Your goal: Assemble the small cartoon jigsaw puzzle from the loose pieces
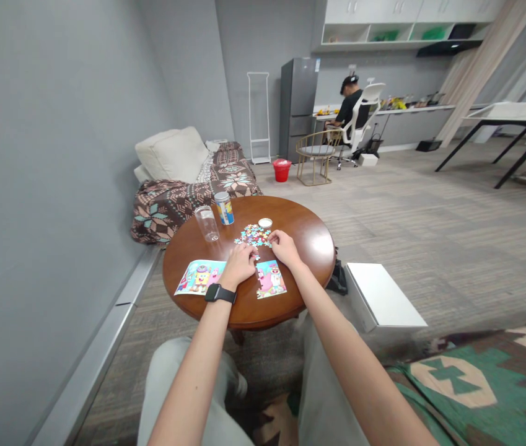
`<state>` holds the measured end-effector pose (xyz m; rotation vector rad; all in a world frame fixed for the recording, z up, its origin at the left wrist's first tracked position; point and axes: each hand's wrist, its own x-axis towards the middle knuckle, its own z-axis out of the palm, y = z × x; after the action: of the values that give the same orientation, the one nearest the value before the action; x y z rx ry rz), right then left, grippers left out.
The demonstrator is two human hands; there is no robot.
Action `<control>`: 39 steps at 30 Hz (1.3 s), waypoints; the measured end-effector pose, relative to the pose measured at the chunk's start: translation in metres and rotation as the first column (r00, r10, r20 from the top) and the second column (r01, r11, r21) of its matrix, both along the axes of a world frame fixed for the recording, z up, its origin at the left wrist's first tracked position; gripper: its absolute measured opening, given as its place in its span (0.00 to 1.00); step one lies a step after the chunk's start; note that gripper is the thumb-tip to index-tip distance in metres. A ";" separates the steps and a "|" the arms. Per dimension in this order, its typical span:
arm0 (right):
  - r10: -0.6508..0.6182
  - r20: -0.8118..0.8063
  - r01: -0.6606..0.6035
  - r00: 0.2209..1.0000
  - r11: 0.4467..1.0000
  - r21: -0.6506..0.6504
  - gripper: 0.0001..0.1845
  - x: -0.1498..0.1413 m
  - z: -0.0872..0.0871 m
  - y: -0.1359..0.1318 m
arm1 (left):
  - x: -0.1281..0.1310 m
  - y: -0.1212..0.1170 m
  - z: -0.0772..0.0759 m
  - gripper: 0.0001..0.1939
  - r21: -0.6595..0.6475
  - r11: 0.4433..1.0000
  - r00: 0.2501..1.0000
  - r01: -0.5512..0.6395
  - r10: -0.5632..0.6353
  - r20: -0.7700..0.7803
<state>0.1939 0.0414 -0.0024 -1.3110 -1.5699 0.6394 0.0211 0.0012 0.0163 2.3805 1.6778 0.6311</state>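
My left hand (pixel 239 265), with a black watch on the wrist, rests curled on the round brown table (pixel 309 241), its fingertips at a small puzzle piece (pixel 257 256). My right hand (pixel 283 246) lies curled at the near edge of a pile of loose coloured puzzle pieces (pixel 253 234); what its fingers hold is hidden. A partly built cartoon puzzle (pixel 271 279) lies just below both hands. A printed cartoon picture (pixel 199 276) lies to the left of my left hand.
On the table stand a clear glass (pixel 207 223), a printed can (pixel 224 208) and a small white lid (pixel 265 222). A white box (pixel 381 300) sits on the floor to the right. A blanketed sofa (pixel 183 198) is behind. A person (pixel 350 105) sits at a far counter.
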 end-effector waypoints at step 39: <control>0.006 0.064 -0.008 0.998 0.999 0.039 0.15 0.002 -0.003 0.003 | 0.000 -0.003 0.011 0.11 0.033 0.994 0.993 -0.101 0.099 0.064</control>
<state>0.1960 0.0446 -0.0058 -1.3083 -1.6316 0.5727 0.0209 -0.0023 0.0269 2.2866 1.7827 0.7499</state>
